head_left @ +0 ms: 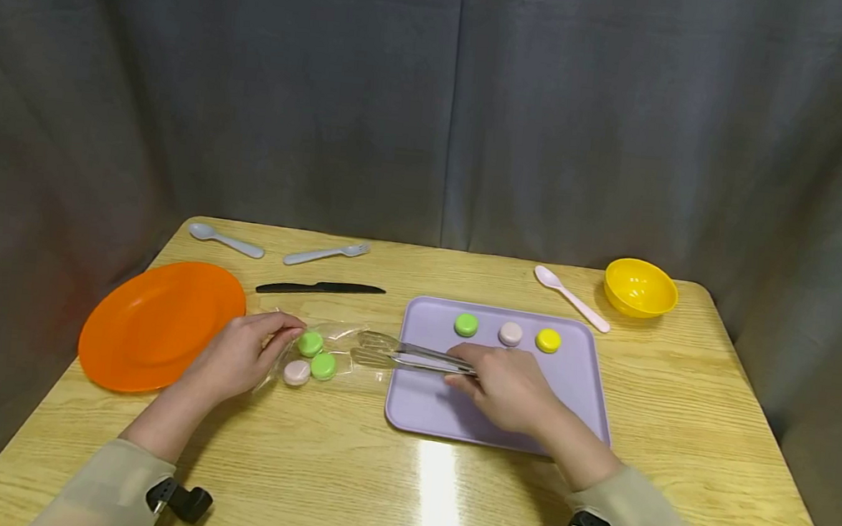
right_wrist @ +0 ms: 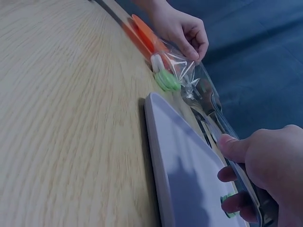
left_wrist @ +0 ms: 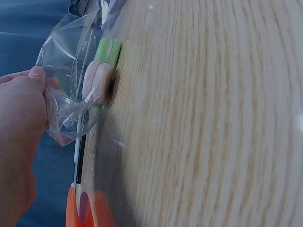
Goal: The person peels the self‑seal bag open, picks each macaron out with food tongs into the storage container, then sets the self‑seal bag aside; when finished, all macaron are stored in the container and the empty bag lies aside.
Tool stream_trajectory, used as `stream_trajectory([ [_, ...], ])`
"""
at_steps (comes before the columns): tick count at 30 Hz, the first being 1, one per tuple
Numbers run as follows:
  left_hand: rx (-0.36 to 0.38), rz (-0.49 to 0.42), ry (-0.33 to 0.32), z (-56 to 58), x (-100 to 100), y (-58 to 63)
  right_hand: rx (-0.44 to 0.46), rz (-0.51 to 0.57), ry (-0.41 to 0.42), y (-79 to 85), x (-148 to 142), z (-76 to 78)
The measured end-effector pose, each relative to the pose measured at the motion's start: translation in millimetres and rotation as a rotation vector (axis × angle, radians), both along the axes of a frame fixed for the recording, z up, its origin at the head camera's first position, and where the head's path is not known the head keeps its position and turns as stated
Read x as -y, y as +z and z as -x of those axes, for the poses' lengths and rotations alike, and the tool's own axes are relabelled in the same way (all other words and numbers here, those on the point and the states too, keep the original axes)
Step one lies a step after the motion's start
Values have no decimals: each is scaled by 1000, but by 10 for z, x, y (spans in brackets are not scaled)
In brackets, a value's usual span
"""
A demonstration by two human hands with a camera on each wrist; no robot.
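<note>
In the head view my left hand (head_left: 238, 356) pinches the left end of a clear plastic bag (head_left: 343, 335). Two green macarons (head_left: 323, 365) and a pale pink macaron (head_left: 296, 372) lie inside it. My right hand (head_left: 508, 388) grips metal tongs (head_left: 428, 359) over a lilac tray (head_left: 423, 413). The tongs' tips reach the bag's right end; whether they are inside it I cannot tell. Along the tray's far side sit a green macaron (head_left: 466, 325), a pale pink one (head_left: 510, 333) and a yellow one (head_left: 548, 340). The left wrist view shows the bag's film (left_wrist: 66, 52) raised between thumb and fingers.
An orange plate (head_left: 160, 324) stands left of the bag. Behind lie a grey spoon (head_left: 227, 241), a grey fork (head_left: 326, 255) and a black knife (head_left: 321, 288). A pink spoon (head_left: 572, 298) and a yellow bowl (head_left: 640, 289) are at the back right, before a dark curtain (head_left: 434, 114).
</note>
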State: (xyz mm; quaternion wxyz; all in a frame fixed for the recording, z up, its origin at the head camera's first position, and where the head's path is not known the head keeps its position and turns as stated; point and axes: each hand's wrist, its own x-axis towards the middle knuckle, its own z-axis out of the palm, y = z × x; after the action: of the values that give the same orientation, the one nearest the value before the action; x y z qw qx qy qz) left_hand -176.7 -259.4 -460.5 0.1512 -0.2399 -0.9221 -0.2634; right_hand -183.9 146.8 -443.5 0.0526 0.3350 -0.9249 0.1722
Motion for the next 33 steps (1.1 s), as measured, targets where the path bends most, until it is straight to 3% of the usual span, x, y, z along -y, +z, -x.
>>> stream_trajectory([
  [28, -19, -19, -17, -20, 22, -13, 62, 53, -59, -27, -159, 74],
  [33, -19, -23, -17, -15, 39, -30, 31, 55, -29, -32, -110, 67],
])
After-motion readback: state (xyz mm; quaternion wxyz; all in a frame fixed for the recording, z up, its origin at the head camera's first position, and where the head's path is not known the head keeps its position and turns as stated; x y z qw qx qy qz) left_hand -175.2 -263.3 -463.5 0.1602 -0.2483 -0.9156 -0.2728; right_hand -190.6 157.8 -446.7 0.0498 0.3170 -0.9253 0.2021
